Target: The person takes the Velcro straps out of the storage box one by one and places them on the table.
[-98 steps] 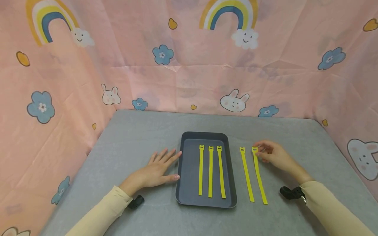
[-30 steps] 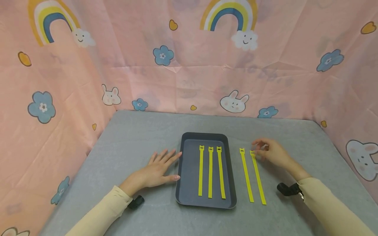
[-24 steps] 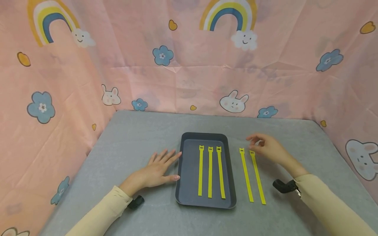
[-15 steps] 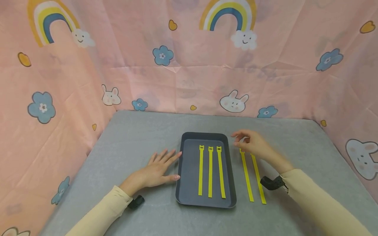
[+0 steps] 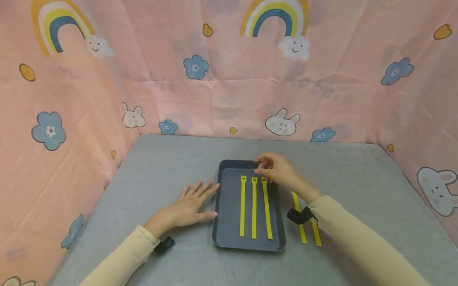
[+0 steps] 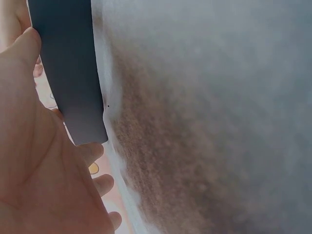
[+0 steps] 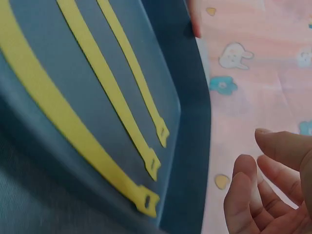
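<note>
Three yellow hook-and-loop cable ties lie side by side, lengthwise, in a dark grey tray. Two more ties lie on the table right of it, partly hidden under my right forearm. My left hand lies with spread, straight fingers at the tray's left edge; in the left wrist view its fingers touch the tray wall. Over the tray's far right corner is my right hand, near the slotted head of the rightmost tie. In the right wrist view its loosely bent fingers hold nothing.
A grey tabletop surrounds the tray. Pink printed cloth hangs behind it and along both sides. A black wrist camera on the right arm sits low over the outer ties; another is at the left wrist.
My right hand let go of the outermost tie's head, after shifting it slightly left, and moved left to over the tray. The left hand and the tray stayed in place.
</note>
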Available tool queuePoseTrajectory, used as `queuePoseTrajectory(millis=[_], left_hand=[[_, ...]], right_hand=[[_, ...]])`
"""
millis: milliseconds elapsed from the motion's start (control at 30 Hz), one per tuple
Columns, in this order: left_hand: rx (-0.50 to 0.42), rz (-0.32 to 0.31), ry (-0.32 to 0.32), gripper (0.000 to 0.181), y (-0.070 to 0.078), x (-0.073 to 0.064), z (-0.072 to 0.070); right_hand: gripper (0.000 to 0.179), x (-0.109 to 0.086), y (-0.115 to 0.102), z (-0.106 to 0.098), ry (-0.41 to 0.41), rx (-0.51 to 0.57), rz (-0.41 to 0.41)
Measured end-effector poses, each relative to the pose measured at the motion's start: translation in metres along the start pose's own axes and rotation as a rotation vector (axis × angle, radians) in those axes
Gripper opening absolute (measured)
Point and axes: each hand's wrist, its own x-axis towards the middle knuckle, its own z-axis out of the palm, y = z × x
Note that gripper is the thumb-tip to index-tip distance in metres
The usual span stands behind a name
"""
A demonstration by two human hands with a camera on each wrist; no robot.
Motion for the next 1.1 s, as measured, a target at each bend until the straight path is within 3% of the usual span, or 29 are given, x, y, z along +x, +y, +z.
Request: queuePoseTrajectory(millis=[333, 500, 800, 1100], left_hand=[[-0.009, -0.012, -0.007, 0.084, 0.000, -0.001, -0.001], [-0.010, -0.011, -0.013, 0.084, 0.000, -0.001, -0.001], [-0.007, -0.010, -0.017, 0.085, -0.001, 0.000, 0.000], [-0.013, 0.001, -0.010, 0.084, 0.000, 0.000, -0.001]], right_hand=[[0.035, 0.013, -0.001, 0.034, -0.050, 0.018, 0.067], [0.036, 0.017, 0.002, 0.043, -0.049, -0.041, 0.100], [0.037, 0.019, 0.007, 0.057, -0.016, -0.189, 0.062], [0.038, 0.017, 0.009, 0.065, 0.033, -0.253, 0.037]])
